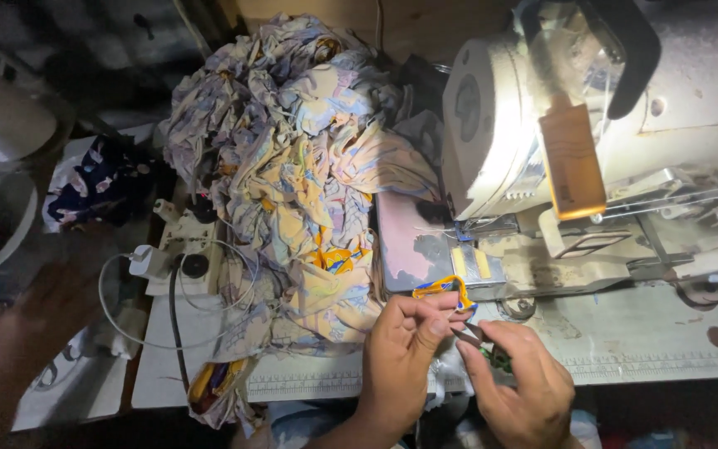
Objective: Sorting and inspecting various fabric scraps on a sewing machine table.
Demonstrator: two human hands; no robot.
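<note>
Together, left hand (405,337) and right hand (515,378) pinch yellow-blue strip (442,288).

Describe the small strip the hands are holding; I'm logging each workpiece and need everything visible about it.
The strip is a narrow band of yellow-orange fabric with blue print, bent into a small arch. The left hand pinches its near end between its fingertips; the right hand is close beside it and seems to hold a small dark tool. The strip sits above the table edge, just in front of the sewing machine, beside the heap of printed cloth. Its far end looks unsupported.
</note>
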